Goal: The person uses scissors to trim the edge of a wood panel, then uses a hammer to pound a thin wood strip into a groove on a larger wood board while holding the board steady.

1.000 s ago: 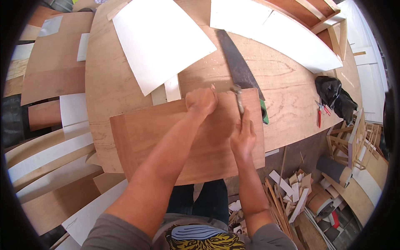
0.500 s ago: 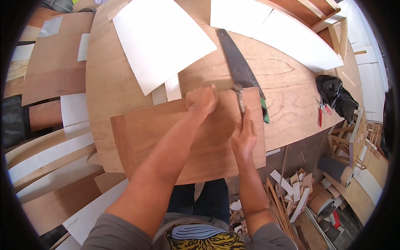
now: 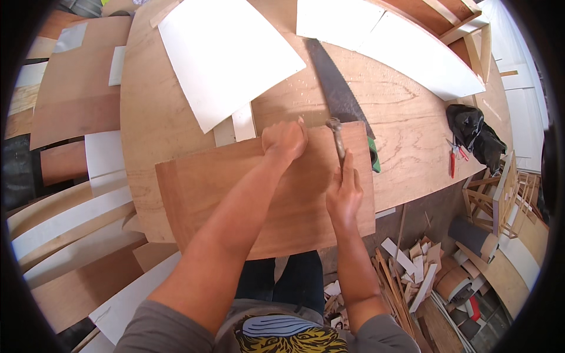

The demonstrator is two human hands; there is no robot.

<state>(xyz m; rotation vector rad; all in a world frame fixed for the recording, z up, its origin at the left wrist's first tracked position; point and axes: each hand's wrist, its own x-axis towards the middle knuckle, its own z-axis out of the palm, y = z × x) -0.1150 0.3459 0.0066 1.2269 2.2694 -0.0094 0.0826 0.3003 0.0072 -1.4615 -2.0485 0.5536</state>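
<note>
A reddish-brown plywood panel [image 3: 235, 194] lies on the round wooden tabletop [image 3: 153, 117] and overhangs its near edge. My left hand [image 3: 285, 140] rests on the panel's far edge with its fingers curled; I cannot tell whether it pinches anything small. My right hand [image 3: 344, 191] grips the wooden handle of a hammer [image 3: 336, 138], whose head sits just above the panel's far edge, right of my left hand. A hand saw [image 3: 335, 88] with a green handle lies on the table just beyond the hammer, partly under the panel's corner.
White sheets [image 3: 226, 56] lie on the far side of the table. A black bag [image 3: 474, 132] and red-handled pliers [image 3: 454, 157] sit at the right edge. Wood offcuts [image 3: 412, 270] litter the floor at right, and boards [image 3: 76, 217] are stacked at left.
</note>
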